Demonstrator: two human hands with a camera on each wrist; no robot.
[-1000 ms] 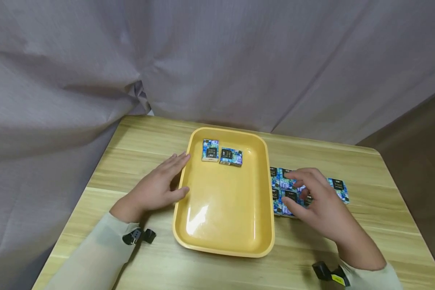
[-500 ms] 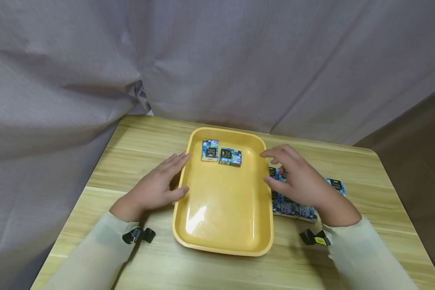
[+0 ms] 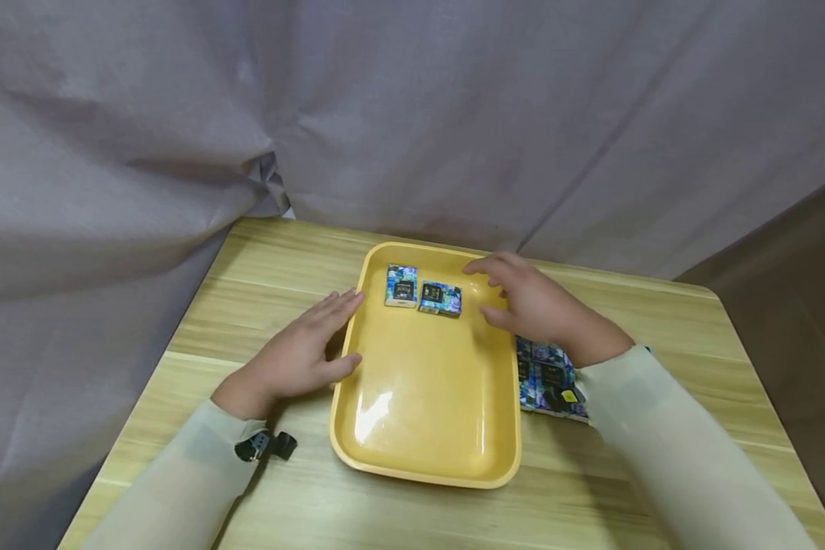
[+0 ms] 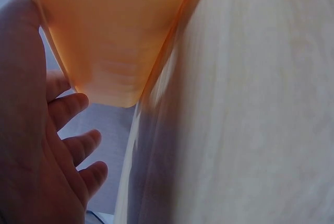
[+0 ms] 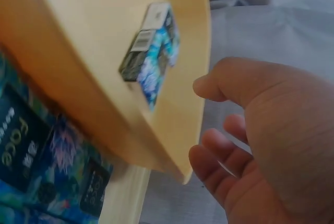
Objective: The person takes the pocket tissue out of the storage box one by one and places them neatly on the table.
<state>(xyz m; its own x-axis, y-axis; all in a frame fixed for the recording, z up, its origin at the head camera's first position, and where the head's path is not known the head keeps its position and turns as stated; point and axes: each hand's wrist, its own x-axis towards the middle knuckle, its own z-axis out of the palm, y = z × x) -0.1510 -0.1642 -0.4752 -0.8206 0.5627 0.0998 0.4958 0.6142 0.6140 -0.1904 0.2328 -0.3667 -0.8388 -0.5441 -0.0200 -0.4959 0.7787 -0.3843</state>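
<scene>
A yellow plastic tray stands on the table with two small blue flower-patterned boxes, one an upright-lying box and the other a sideways box, inside near its far end. My left hand rests against the tray's left rim, fingers fairly straight and thumb apart. Over the tray's far right corner hovers my right hand, thumb and fingers spread with nothing between them; the right wrist view shows the same bare gap. More flower-patterned boxes lie just right of the tray, partly hidden by the right forearm.
A wood-grain table carries everything. Grey curtain hangs close behind its far edge and along the left side. Black straps with small devices sit on the wrists.
My right hand has moved left and away from me, from above the boxes on the table to over the tray's far right corner. My left hand and both boxes in the tray stay put.
</scene>
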